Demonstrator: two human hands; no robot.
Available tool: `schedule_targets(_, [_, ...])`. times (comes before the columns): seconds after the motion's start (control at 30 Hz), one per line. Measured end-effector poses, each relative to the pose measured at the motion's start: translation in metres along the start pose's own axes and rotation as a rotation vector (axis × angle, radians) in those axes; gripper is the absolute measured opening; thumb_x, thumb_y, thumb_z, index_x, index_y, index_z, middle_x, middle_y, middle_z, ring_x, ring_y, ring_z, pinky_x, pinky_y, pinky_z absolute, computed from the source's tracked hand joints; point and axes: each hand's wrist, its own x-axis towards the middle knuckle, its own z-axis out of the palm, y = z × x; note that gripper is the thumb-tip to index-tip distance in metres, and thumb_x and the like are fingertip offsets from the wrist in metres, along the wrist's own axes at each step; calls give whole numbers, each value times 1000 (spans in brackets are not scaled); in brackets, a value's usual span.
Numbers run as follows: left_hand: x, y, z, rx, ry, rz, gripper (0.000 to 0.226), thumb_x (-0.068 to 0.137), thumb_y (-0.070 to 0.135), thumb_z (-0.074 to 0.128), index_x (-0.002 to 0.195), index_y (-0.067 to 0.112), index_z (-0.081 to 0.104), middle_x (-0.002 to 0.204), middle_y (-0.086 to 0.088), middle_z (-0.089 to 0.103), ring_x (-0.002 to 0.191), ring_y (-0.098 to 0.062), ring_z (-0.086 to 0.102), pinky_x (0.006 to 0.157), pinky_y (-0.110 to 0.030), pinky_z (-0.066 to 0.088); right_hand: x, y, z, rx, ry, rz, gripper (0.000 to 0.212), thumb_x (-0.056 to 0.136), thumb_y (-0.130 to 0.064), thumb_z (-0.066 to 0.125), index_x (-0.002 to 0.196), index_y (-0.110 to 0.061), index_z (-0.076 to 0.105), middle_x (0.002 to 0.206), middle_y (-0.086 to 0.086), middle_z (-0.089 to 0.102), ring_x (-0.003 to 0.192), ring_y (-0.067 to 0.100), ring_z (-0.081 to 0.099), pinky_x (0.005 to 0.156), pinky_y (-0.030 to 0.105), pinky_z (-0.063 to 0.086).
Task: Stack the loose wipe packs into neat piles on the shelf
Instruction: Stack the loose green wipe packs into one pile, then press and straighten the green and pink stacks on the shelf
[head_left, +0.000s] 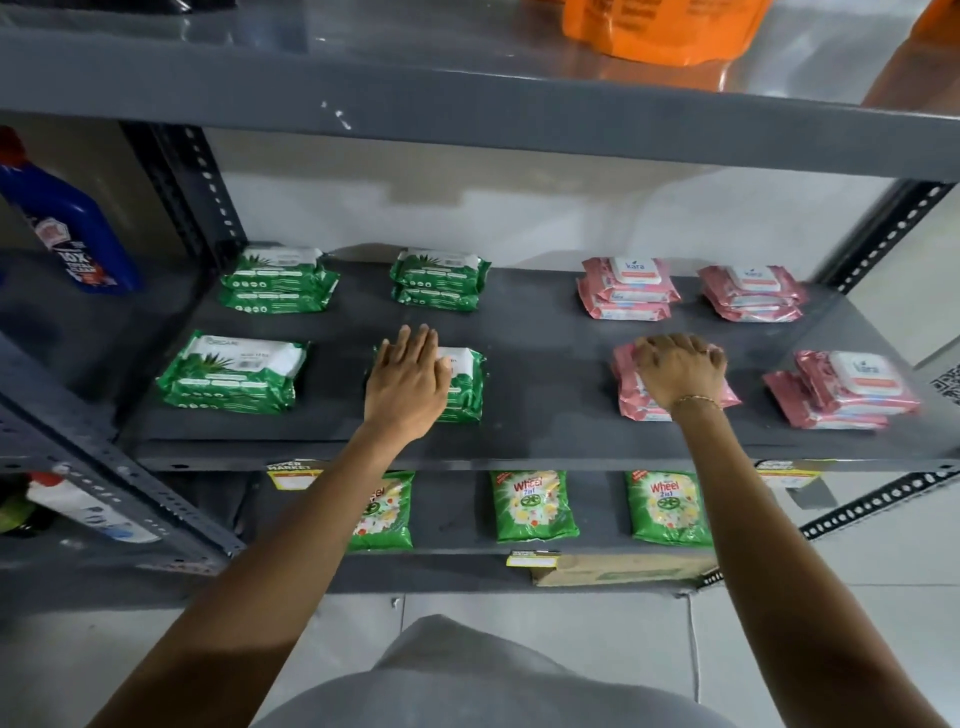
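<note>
On the dark grey shelf (540, 332) green wipe packs lie in four small piles on the left and pink ones in four piles on the right. My left hand (408, 376) lies flat, fingers straight, on the front green pile (465, 384) near the middle. My right hand (678, 371) rests with curled fingers on top of the front pink pile (631, 395). Other green piles sit at front left (231, 371), back left (278, 280) and back middle (439, 280). Pink piles sit at back (626, 288), back right (750, 293) and front right (841, 389), the last one askew.
The upper shelf (467, 104) overhangs close above, with an orange bag (660, 28) on it. A blue bottle (67, 228) stands in the left bay. Below are green detergent pouches (532, 506) and a cardboard box (618, 569). Slotted uprights (192, 192) flank the shelf.
</note>
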Motion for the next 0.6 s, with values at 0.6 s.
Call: schedule_targets(0.6, [0,4,7,51,100,-43,62,95,34,12,142,2,38,149,-13,41,142,-30,30,117,-46,21,2,0,10,-10,37,-6,48,96,-39,26,115,-13,62,127,13,59,123,34,47,107,55,23])
